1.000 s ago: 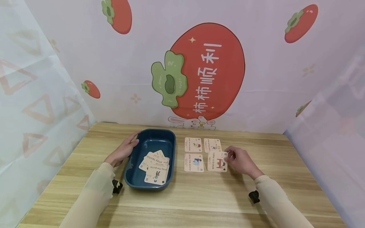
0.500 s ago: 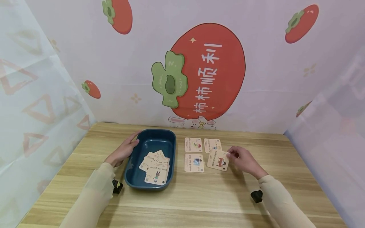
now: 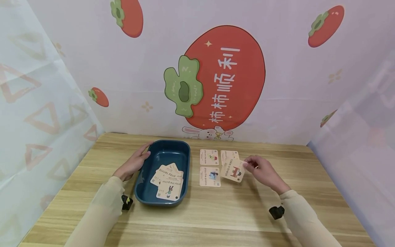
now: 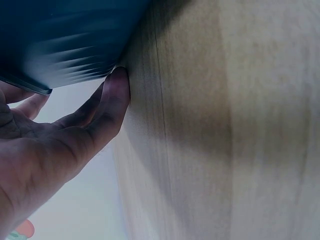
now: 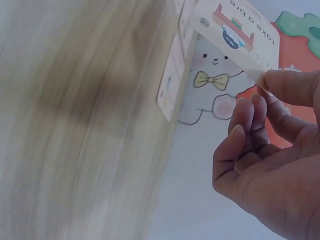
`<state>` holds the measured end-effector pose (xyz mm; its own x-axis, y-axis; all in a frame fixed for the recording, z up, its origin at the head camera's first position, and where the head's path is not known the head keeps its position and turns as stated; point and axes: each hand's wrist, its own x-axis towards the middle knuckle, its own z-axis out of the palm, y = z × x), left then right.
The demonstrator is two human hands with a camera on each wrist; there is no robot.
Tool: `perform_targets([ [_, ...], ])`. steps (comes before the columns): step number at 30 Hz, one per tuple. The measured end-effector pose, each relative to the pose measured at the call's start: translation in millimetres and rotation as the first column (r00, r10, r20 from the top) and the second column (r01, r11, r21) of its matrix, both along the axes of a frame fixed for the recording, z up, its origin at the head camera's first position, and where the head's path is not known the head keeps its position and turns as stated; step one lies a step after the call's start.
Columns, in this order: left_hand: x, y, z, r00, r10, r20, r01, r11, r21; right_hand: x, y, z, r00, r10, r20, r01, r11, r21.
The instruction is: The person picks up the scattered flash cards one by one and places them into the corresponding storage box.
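Between thumb and fingertips, my right hand (image 3: 262,173) pinches one corner of a "take a break" flash card (image 3: 232,170). It is raised off the table and tilted, partly covering the "play ping-pong" card (image 3: 229,156) behind it. In the right wrist view the same card (image 5: 240,35) sticks out from the thumb and fingers. My left hand (image 3: 132,164) grips the left side of a dark blue tray (image 3: 141,192), its thumb at the rim. In the left wrist view a fingertip (image 4: 117,82) rests low against the tray's outer wall, by the table.
Several flash cards (image 3: 169,188) lie overlapped inside the tray. A "play on the slide" card (image 3: 209,157) and a "play the piano" card (image 3: 210,176) lie flat to the tray's right. The wooden table (image 3: 216,219) ends at a printed cloth backdrop (image 3: 277,113).
The "take a break" card has been lifted off the table, turned and tilted, and now overlaps the "play ping-pong" card. The left hand and the tray have stayed put.
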<state>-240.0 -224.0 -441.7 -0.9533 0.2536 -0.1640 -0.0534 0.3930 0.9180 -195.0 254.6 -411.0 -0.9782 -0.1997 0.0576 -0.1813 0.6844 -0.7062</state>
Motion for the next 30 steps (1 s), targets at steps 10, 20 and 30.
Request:
perform_targets([
  [10,-0.6,-0.8,-1.4,1.0,-0.005,-0.008,0.005,1.0,-0.003,5.6,-17.4,12.4,0.999,0.015,-0.04,-0.017,0.998,-0.057],
  [20,-1.0,-0.9,-1.6,1.0,-0.004,-0.012,0.004,1.0,-0.006,11.4,-34.3,20.8,0.998,0.036,-0.058,-0.043,0.992,-0.12],
  [30,-1.1,-1.0,-1.7,1.0,-0.001,-0.008,0.001,1.0,-0.009,12.6,-48.3,25.7,0.997,0.044,-0.071,-0.054,0.988,-0.144],
])
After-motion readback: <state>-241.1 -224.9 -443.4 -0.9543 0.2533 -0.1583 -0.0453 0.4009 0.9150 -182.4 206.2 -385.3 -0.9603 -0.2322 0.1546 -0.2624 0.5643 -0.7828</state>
